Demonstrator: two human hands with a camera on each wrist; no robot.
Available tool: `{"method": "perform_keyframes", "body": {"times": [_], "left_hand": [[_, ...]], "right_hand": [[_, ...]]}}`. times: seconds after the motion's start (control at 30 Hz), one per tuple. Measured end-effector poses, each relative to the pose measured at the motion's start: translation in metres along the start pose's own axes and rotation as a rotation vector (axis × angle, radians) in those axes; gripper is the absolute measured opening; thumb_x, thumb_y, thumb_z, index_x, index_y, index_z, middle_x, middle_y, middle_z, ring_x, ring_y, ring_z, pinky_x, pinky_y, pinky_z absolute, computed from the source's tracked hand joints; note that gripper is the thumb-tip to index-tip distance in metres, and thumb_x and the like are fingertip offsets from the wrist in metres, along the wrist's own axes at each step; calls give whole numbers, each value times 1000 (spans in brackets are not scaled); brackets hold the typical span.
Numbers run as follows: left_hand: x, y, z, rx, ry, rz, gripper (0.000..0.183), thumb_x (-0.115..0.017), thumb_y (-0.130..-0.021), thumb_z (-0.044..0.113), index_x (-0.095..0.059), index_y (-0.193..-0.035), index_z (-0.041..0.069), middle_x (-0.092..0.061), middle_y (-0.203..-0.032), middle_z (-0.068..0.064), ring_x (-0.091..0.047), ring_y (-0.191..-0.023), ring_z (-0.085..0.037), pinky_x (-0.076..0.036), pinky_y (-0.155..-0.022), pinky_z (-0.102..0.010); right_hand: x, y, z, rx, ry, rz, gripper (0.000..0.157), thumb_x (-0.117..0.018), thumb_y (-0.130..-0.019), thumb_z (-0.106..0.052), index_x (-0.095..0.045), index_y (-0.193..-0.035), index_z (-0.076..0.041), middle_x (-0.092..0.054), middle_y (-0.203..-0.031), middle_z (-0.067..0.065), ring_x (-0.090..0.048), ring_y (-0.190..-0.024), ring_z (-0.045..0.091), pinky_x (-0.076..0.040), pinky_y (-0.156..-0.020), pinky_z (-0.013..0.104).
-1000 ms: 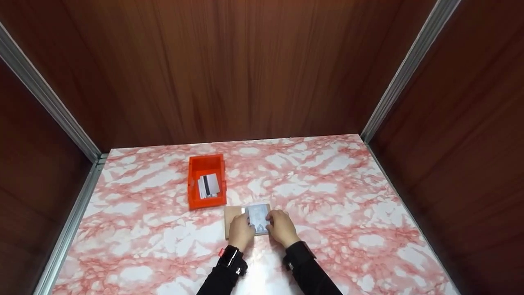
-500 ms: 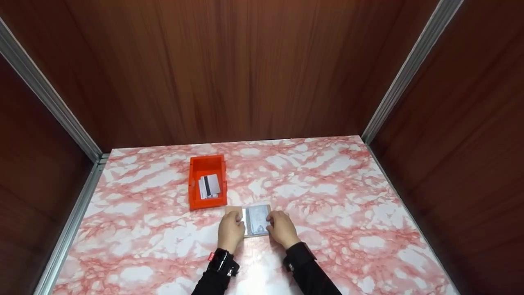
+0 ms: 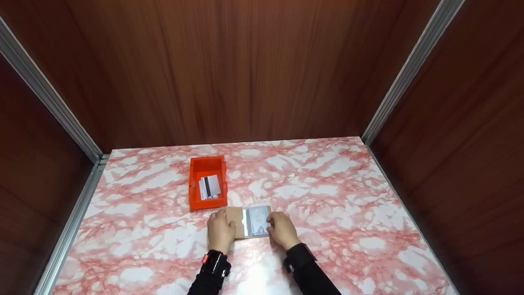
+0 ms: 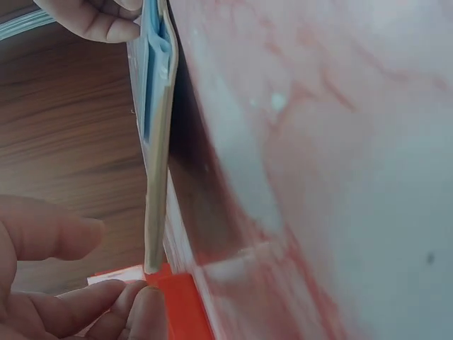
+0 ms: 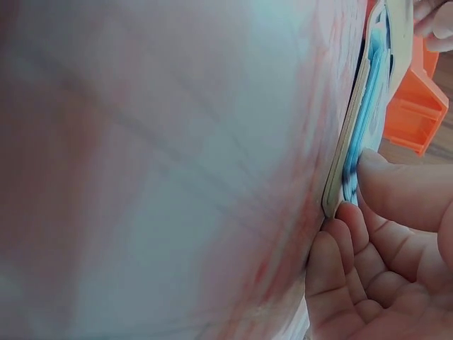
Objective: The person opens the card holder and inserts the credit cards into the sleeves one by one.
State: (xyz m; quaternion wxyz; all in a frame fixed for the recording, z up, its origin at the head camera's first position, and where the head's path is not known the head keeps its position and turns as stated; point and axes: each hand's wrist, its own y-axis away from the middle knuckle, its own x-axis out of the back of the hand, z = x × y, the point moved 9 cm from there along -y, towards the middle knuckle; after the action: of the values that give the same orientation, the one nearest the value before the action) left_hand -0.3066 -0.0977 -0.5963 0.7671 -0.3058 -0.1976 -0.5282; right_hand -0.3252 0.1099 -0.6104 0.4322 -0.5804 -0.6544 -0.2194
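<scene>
A tan card holder [image 3: 235, 219] lies opened out on the table, its clear plastic sleeves [image 3: 258, 220] showing on the right half. My left hand [image 3: 221, 231] is at the left cover's outer edge. In the left wrist view its fingertips [image 4: 145, 308] touch the cover's edge from beneath, while the thumb [image 4: 56, 230] stands apart from it. My right hand [image 3: 282, 229] pinches the right side: the thumb [image 5: 396, 184] presses the sleeves, and the fingers curl at the cover's edge.
Behind the card holder, slightly left, stands an orange bin [image 3: 208, 161] with several white cards [image 3: 211, 186] in it, one bearing a black stripe. The pink marbled table [image 3: 327, 196] is enclosed by brown wood-grain panels [image 3: 245, 73] and metal rails.
My left hand has moved left from the sleeves to the outer edge of the tan cover, uncovering the left half. My right hand has kept its place on the right edge.
</scene>
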Motion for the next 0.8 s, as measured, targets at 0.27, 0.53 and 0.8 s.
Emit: {"method": "perform_keyframes", "body": {"times": [0.27,0.53,0.8], "left_hand": [[-8,0,-7,19,11,-69,41,-70,-77,-1,-58,-113,-18,-62,-99,-32,-60,-95,-49,-48,-87,-55],[-10,-2,-10,45,39,-97,32,-68,-77,-4,-60,-106,-13,-64,-92,-26,-61,-91,-45,-48,-84,-54],[-11,-2,-19,105,69,-122,21,-66,-75,-5,-62,-95,-9,-66,-84,-18,-64,-83,-38,-50,-78,-50]], "right_hand": [[0,0,1,-9,-12,-6,24,-78,-76,1,-62,-93,-4,-60,-85,6,-57,-82,26,-48,-75,40],[0,0,0,0,-9,-15,25,-78,-76,2,-62,-93,-5,-58,-85,5,-55,-82,25,-47,-75,38],[-1,0,0,-3,-1,-14,25,-78,-76,1,-62,-93,-5,-59,-86,5,-55,-82,26,-47,-75,38]]}}
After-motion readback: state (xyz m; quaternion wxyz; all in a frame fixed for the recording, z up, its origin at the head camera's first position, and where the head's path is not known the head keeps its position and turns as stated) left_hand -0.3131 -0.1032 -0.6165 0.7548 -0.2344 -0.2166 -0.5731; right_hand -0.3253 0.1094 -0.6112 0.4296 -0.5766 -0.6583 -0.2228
